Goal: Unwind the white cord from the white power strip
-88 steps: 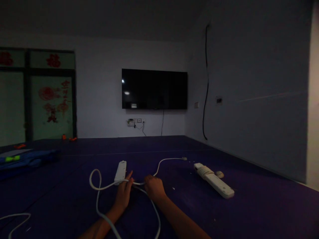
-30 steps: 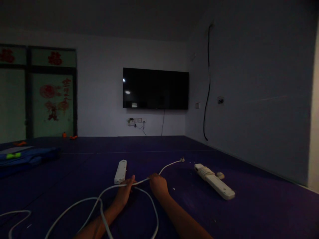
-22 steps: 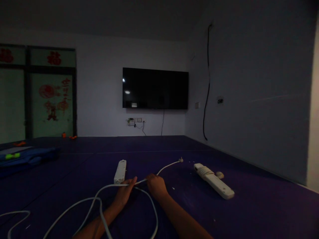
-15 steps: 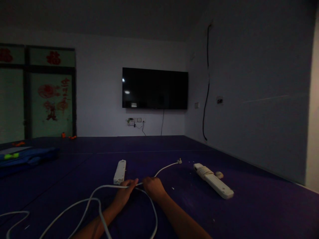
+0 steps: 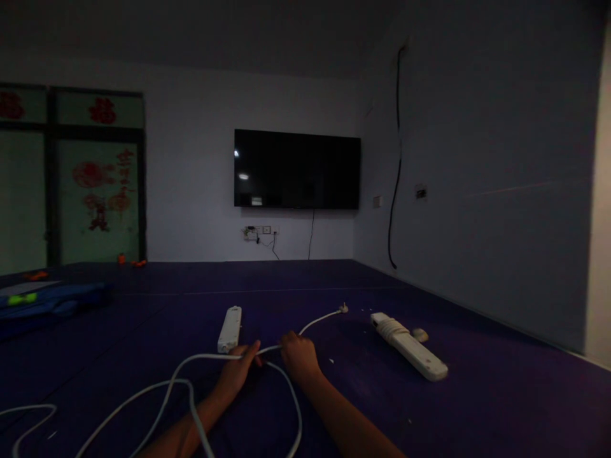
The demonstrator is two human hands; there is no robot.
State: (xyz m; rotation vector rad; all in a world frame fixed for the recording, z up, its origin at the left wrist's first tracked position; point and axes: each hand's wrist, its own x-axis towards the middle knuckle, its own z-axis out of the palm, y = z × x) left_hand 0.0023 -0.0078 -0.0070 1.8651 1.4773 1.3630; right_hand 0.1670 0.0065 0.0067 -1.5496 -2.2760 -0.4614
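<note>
A white power cord (image 5: pixel 203 356) runs between my two hands and trails in loose loops over the purple surface. My left hand (image 5: pixel 237 369) is closed on the cord, its thumb pointing up to the right. Just to the right, my right hand (image 5: pixel 298 355) grips the same cord in a fist. Past the right hand, the cord ends in a plug (image 5: pixel 343 308) lying on the surface. Right behind my left hand lies a white power strip (image 5: pixel 230 329). Farther right rests a second power strip (image 5: pixel 420 356) with its cord wound around one end.
The purple surface (image 5: pixel 296 277) reaches back to the wall. Blue fabric (image 5: pixel 57 302) with a bright green patch lies at the left, and small orange items (image 5: pixel 138 263) sit at the far edge. A television (image 5: pixel 296 169) hangs on the wall; a black cable (image 5: pixel 397 172) dangles at the right.
My right hand has moved slightly right and up along the cord, so more cord shows between the hands. My left hand has shifted slightly left. The power strips have not moved.
</note>
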